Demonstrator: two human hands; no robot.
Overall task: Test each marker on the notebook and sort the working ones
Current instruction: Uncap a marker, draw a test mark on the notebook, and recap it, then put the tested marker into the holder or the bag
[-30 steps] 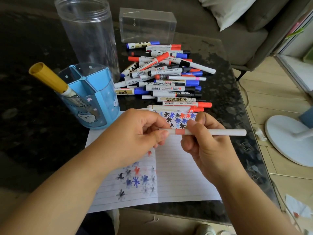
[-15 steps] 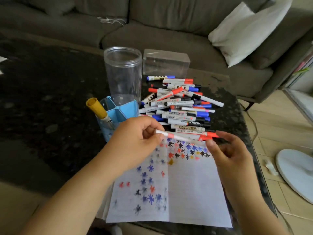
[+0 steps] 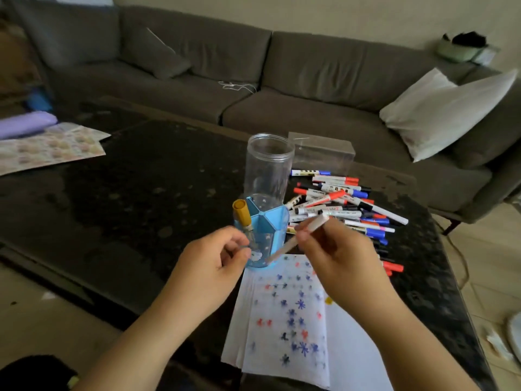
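We pinch a white marker (image 3: 300,235) in our right hand (image 3: 335,258), above the notebook (image 3: 284,314). It slants from upper right to lower left, its low end before the blue holder (image 3: 267,235). Our left hand (image 3: 214,263), just beside it, curls loosely, holding nothing we can see.

Right hand (image 3: 335,258) pinching; left hand (image 3: 214,261) loosely curled.

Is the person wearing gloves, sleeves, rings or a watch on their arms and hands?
No. Both forearms are bare as far as the picture shows, with no sleeves in view. The left hand and right hand wear no gloves, rings or watch that can be seen.
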